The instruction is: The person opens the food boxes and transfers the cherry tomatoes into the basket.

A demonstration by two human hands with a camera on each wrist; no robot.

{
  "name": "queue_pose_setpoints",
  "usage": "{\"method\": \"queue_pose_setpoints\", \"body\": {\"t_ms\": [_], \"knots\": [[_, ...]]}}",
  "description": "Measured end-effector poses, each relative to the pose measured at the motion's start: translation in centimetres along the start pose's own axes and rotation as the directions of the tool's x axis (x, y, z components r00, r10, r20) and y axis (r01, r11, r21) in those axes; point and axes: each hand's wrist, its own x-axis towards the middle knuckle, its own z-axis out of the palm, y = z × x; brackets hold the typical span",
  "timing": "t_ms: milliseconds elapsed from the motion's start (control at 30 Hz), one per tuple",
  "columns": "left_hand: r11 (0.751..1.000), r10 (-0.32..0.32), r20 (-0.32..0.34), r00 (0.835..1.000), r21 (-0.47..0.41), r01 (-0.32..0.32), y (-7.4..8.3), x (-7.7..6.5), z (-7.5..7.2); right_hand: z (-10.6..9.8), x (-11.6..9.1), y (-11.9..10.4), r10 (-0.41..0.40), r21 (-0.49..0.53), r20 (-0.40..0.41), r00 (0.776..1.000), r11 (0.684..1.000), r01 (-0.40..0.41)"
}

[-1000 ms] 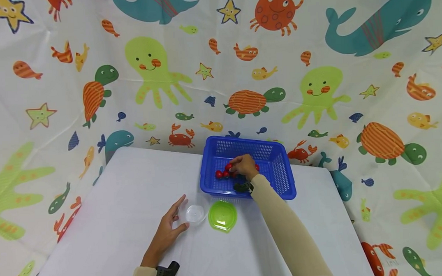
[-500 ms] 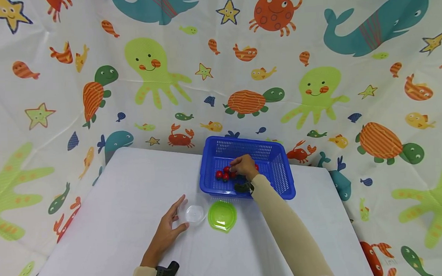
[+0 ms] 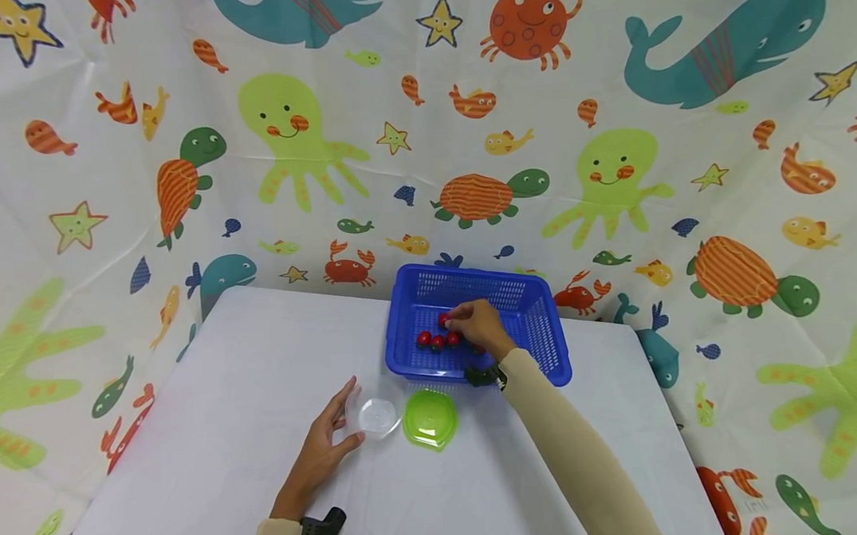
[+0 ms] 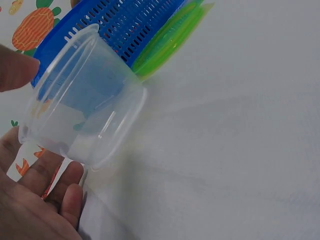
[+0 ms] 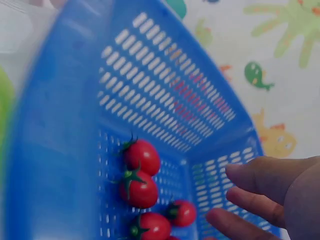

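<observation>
My left hand [image 3: 318, 456] curves round the near-left side of a clear plastic tub [image 3: 377, 416], thumb and fingers at its rim. In the left wrist view the tub [image 4: 90, 105] stands on the cloth with nothing inside. My right hand [image 3: 477, 325] is down in the blue basket [image 3: 547, 350], fingertips beside a cherry tomato [image 3: 443, 320]. From the right wrist view, its fingers [image 5: 250, 202] are spread, with nothing seen between them. Several red cherry tomatoes [image 5: 140, 190] with green stems lie on the basket's floor, some partly hidden by the hand.
A green lid [image 3: 430, 420] lies on the white-covered table [image 3: 261, 370], between the tub and the basket's front wall. A patterned sea-animal sheet [image 3: 366, 142] hangs behind and at both sides.
My right hand has shifted slightly in the basket and its wrist has swung right, uncovering more tomatoes; the tomatoes by its fingers have changed position. The left hand and tub stay put.
</observation>
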Motion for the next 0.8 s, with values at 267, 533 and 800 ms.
{"method": "queue_pose_setpoints", "body": {"t_ms": [267,533,800], "knots": [[1.0,-0.004,-0.009,1.0,-0.01,0.004,0.4,0.1,-0.1,-0.2,-3.3,-0.7,-0.099,-0.112,-0.004,0.995,0.989,0.098],[1.0,-0.004,-0.043,0.999,-0.025,0.003,0.3,0.2,-0.3,-0.1,-6.6,-0.5,-0.2,-0.224,-0.019,0.98,0.956,0.191],[0.992,-0.113,-0.059,0.992,0.042,0.116,0.5,0.3,-0.2,0.9,-9.4,0.3,-0.302,-0.263,-0.059,0.952,0.924,0.277]]}}
